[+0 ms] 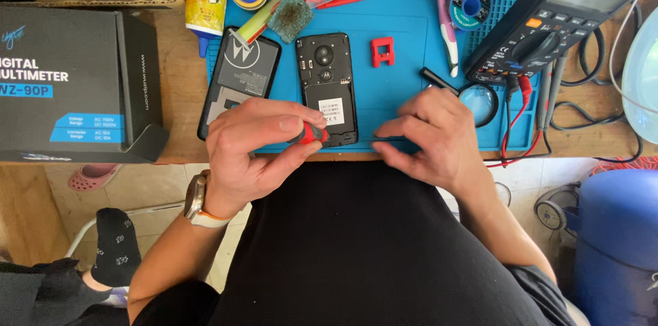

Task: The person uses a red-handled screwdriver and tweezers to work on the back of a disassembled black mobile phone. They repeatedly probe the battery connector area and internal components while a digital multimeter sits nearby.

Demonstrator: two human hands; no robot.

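Hands at the near edge of the blue mat, one pinching a red tool beside an opened phone.

The left hand [250,144] is closed on a red-and-black tool [308,135], thumb and fingers clamped around it; the tip is hidden, so its type cannot be told. The tool touches the lower corner of the phone [327,87], which lies back-up and coverless on the mat [397,58], just short of the near edge. The right hand [430,137] rests loosely curled at that edge, empty as far as can be seen, apart from the left. Open mat lies between the phone and a small red part [382,51]. The back cover [238,79] lies left, overhanging the mat. A multimeter [562,14] is cut off at top right; a box [72,82] crowds the left.
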